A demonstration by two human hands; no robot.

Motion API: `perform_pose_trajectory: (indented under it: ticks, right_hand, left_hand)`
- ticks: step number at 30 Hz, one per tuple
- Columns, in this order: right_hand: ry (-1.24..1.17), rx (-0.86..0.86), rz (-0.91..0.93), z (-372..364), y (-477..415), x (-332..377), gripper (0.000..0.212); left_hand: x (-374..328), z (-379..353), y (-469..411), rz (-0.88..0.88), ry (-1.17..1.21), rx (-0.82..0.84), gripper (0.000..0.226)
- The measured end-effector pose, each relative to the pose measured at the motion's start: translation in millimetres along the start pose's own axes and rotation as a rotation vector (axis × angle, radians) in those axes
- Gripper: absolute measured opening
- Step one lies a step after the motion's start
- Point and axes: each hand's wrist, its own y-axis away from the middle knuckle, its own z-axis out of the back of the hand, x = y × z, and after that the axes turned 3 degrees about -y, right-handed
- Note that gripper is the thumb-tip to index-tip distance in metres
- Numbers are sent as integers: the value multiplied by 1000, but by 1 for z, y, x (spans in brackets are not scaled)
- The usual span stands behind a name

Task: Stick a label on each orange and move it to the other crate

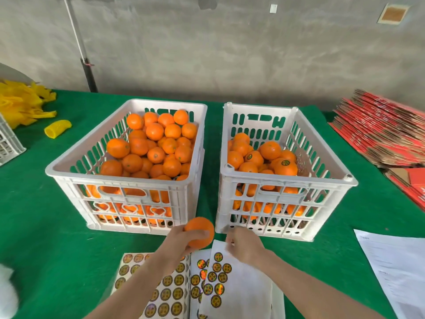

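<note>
left hand (178,239) grips orange (200,229), lower centre; right fingers (230,240), just right of it, curl on label sheet (218,268), perhaps pinching one; blurred

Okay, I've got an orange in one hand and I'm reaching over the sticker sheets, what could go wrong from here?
1. The right hand works at the top edge of a loose sticker sheet lying over others; nothing visibly pins it, so it may lift with the label.
2. The left hand holds the orange above the green table; a slip could send it rolling.
</note>
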Motion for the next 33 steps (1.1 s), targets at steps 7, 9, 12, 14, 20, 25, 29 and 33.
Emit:
perform_pose_trajectory:
  ticks: [7,9,12,14,20,25,29,33]
  right_hand:
    - [-256,-92,173,21,1,5,10]
    - [-257,-158,190,22,3,8,11]
    - [-136,-341,243,15,10,8,19]
    - [-145,-341,237,8,15,11,21]
    - [-183,-306,192,-6,20,15,24]
    - [-145,-409,354,-12,29,19,6]
    - [-246,-428,373,-17,35,21,10]
    - [-681,-304,9,-10,36,16,19]
  left_hand:
    - [8,1,-14,101,196,187,90]
    - [5,-6,-17,116,221,177,87]
    - [3,-10,-22,154,325,140,71]
    - [2,-8,-25,175,373,145,68]
    - [4,-5,-30,228,415,191,70]
    - [7,-3,-33,254,412,197,65]
    - [9,-4,-32,258,351,203,63]
    - [9,-2,-28,195,190,186,77]
